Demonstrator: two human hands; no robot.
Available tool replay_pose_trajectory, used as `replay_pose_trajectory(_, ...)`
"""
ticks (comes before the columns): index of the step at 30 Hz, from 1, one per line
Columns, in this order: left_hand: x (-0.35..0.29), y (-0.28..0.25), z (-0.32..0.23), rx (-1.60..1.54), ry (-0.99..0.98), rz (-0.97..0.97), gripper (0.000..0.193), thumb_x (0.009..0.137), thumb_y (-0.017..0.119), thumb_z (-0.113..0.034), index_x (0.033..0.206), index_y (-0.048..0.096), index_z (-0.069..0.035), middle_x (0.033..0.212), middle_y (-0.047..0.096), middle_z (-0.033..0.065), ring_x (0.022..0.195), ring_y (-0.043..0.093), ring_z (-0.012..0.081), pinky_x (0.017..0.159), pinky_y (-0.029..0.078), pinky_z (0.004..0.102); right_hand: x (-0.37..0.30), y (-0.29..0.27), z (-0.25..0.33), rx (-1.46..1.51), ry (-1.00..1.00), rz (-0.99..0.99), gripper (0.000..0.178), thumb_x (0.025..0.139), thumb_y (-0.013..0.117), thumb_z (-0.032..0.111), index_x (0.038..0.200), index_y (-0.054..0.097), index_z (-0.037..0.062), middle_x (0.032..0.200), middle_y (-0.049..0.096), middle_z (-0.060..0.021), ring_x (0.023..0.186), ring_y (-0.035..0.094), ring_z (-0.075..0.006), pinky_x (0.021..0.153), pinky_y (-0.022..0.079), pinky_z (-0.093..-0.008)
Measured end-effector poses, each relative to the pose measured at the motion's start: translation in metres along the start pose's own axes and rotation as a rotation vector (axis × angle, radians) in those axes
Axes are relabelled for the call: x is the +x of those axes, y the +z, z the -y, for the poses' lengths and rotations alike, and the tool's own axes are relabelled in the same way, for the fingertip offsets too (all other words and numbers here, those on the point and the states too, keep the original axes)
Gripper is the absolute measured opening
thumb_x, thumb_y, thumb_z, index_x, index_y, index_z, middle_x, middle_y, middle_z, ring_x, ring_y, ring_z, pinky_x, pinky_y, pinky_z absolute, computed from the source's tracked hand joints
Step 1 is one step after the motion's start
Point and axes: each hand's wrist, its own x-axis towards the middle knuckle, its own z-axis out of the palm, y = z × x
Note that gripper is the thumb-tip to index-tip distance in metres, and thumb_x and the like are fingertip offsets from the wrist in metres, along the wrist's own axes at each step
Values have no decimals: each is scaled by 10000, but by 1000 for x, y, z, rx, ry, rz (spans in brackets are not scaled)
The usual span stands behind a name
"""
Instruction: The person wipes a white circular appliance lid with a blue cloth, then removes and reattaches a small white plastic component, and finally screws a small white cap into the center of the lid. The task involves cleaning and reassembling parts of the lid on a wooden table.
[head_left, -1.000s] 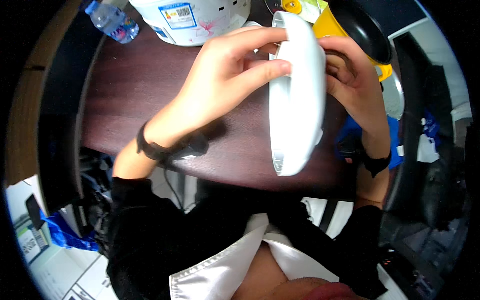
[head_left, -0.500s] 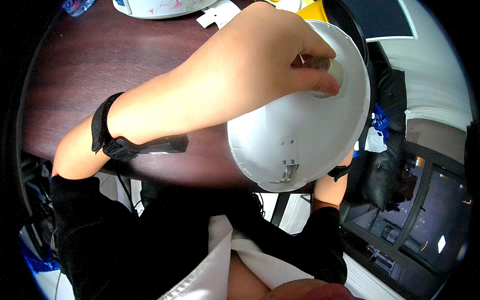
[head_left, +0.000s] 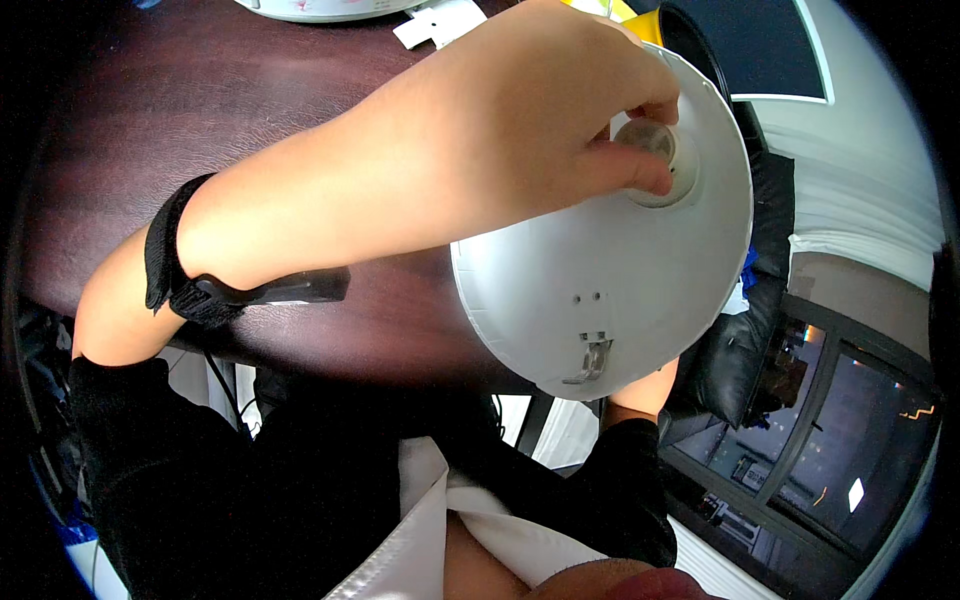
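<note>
A white bowl-shaped shell (head_left: 640, 270), much like a lampshade, tilts over the table's right side with its inside facing me. Low on its inner wall sits a small metal clip (head_left: 592, 355) under two small holes. My left hand (head_left: 610, 100) reaches across into it, thumb and fingers closed around a round, partly clear fitting (head_left: 650, 140) at the bottom of the bowl. A pale ring surrounds this fitting. My right forearm (head_left: 643, 388) goes up behind the shell, which hides that hand.
The dark reddish-brown table (head_left: 200, 120) spreads to the left. At its far side stand a white rounded appliance (head_left: 320, 8) and a flat white piece (head_left: 440, 24). A yellow object (head_left: 648, 24) lies behind the shell. To the right is a black padded seat (head_left: 735, 370).
The shell sits slightly lower and more turned toward me, baring more of the fitting and its ring. My left fingers have shifted on the fitting. The whole view has shifted a little.
</note>
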Motion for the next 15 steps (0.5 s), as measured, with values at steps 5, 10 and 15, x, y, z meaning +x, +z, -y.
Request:
replay_pose_trajectory(5,-3,8,-3,-10,-263,28,252,877,676,-151,1015,625,53,935,658,159,787,666,228,634,534,294,1,1,4,-11,-47,-16,348,788,746,-28,1057,529,17,1086,636,-94,930,623,-141,830,511,-277)
replay_pose_trajectory(10,-10,36,0,-16,-254,-147,293,864,700,-86,1127,647,30,949,677,79,822,645,108,686,551,247,4,-1,9,-26,-88,-40,345,785,749,-30,1049,532,16,1082,636,-94,922,621,-137,828,508,-277)
replay_pose_trajectory(15,-8,29,-1,137,-109,-70,298,857,686,-40,1140,630,37,1013,653,76,848,639,111,720,543,245,-3,-3,16,-43,96,-39,371,770,746,-64,1056,524,20,1071,638,-84,933,616,-126,830,509,-279)
